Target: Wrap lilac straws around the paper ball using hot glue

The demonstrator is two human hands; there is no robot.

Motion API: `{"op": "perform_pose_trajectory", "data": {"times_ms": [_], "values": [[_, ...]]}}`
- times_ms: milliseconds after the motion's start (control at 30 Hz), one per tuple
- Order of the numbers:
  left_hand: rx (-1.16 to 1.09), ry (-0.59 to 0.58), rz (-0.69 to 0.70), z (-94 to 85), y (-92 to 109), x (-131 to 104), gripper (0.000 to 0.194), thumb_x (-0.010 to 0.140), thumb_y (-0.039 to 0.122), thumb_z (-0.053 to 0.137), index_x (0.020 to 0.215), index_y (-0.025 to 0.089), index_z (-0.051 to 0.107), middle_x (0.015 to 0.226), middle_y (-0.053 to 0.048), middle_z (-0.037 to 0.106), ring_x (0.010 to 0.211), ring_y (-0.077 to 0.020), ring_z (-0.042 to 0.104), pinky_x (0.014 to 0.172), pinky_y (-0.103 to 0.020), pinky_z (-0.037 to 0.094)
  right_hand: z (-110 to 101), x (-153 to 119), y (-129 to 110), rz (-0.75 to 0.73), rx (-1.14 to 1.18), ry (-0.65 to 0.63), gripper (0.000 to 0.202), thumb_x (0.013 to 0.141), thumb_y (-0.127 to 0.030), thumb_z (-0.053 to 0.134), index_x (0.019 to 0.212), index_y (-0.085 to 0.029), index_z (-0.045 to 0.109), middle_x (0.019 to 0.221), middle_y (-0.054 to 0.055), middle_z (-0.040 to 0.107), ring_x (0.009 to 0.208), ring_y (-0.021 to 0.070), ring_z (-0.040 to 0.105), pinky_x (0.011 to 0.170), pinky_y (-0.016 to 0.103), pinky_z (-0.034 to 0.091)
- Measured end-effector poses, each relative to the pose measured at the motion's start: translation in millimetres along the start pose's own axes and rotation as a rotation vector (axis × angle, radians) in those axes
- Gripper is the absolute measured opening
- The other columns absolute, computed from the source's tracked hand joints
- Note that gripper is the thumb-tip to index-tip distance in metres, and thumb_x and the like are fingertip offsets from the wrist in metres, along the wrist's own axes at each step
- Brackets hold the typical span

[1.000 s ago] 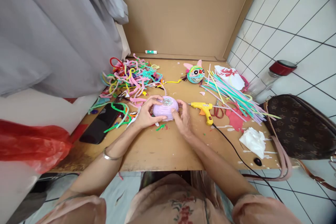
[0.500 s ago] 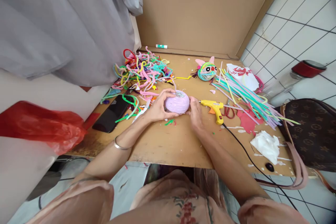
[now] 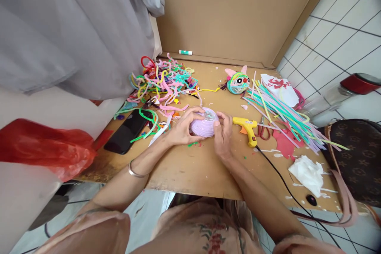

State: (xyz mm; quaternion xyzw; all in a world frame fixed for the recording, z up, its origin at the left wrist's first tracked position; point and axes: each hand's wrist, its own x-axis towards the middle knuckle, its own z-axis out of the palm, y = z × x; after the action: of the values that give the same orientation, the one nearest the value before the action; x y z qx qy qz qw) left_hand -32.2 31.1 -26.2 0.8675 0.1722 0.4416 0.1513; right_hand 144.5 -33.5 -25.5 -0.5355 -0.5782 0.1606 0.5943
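A round lilac ball (image 3: 202,128), wound in rings of fuzzy strand, shows a pale, shiny uncovered patch at its top. My left hand (image 3: 185,127) grips its left side, fingers over the top edge and thumb low at the front. Against the right side rest the bent fingers and thumb of my right hand (image 3: 222,131). The yellow glue gun (image 3: 248,127) lies just right of that hand. Farther back sits a decorated ball (image 3: 238,83) with pink ears, eyes and a red nose.
Tangled fuzzy stems (image 3: 163,81) and a black phone (image 3: 126,131) lie left. At right are straight stems (image 3: 285,113), red-handled scissors (image 3: 263,131), crumpled tissue (image 3: 307,174), a brown bag (image 3: 354,158) and a clear bottle with a red lid (image 3: 360,83). The glue gun's cord crosses the front right edge.
The lilac ball has tilted so its uncovered patch shows more. My right fingers have curled in closer over its right side. The whole view has shifted slightly.
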Motion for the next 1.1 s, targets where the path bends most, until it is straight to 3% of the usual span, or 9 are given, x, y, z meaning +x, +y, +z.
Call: {"op": "perform_pose_trajectory", "data": {"times_ms": [233, 467, 700, 1100], "values": [[0.017, -0.038, 0.053, -3.3, 3, 3, 0.064, 0.076, 0.035, 0.084, 0.128, 0.025, 0.048, 0.134, -0.016, 0.058, 0.13, -0.0313, 0.059, 0.108, -0.055, 0.049, -6, 0, -8, -0.121, -0.014, -0.058, 0.028, 0.098, -0.036, 0.04, 0.114, -0.027, 0.06, 0.115, 0.009, 0.06, 0.116, 0.0251, 0.057, 0.105, 0.047, 0.046], [0.078, -0.052, 0.013, -8.3, 5, 6, 0.064, 0.074, 0.04, 0.085, 0.128, 0.026, 0.054, 0.134, -0.014, 0.064, 0.135, -0.0348, 0.053, 0.111, -0.06, 0.043, -8, 2, -5, -0.091, 0.001, -0.088, 0.028, 0.097, -0.039, 0.042, 0.113, -0.026, 0.061, 0.116, 0.01, 0.058, 0.116, 0.0268, 0.056, 0.106, 0.051, 0.046], [0.03, -0.104, -0.03, -13.8, 8, 8, 0.057, 0.077, 0.036, 0.082, 0.126, 0.025, 0.055, 0.136, -0.015, 0.063, 0.13, -0.0315, 0.057, 0.11, -0.057, 0.045, -9, 2, -7, -0.124, -0.021, -0.095, 0.027, 0.098, -0.037, 0.042, 0.115, -0.026, 0.061, 0.116, 0.01, 0.057, 0.115, 0.0258, 0.056, 0.104, 0.049, 0.047], [-0.045, -0.153, 0.006, -16.7, 13, 11, 0.054, 0.078, 0.024, 0.079, 0.126, 0.024, 0.053, 0.138, -0.016, 0.061, 0.131, -0.0315, 0.057, 0.112, -0.06, 0.043, -13, 2, -11, -0.164, -0.017, -0.143, 0.031, 0.101, -0.039, 0.041, 0.116, -0.026, 0.065, 0.12, 0.009, 0.052, 0.121, 0.0253, 0.053, 0.105, 0.05, 0.047]]}}
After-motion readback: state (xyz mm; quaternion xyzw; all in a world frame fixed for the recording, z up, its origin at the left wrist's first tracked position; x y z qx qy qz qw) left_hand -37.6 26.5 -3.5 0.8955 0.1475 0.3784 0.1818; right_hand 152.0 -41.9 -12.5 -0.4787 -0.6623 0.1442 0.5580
